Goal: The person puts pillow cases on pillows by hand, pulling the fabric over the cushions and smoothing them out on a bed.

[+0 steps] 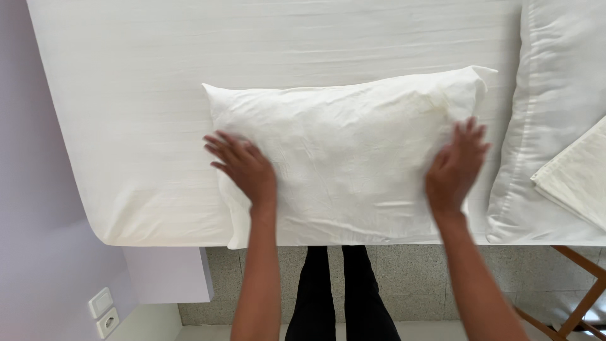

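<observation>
A white pillow (pixel 344 151) lies flat on the white bed (pixel 158 95), its near edge at the mattress edge. My left hand (pixel 243 165) rests palm down on the pillow's left end, fingers spread. On the pillow's right end my right hand (pixel 456 165) lies flat, fingers apart and pointing away from me. Neither hand grips the fabric.
A second white pillow (pixel 549 107) lies at the right with a folded white cloth (pixel 577 180) on it. Below the mattress edge are my black-clad legs (pixel 341 297) on speckled floor, a wooden frame (pixel 581 297) at right, and wall sockets (pixel 104 312) at left.
</observation>
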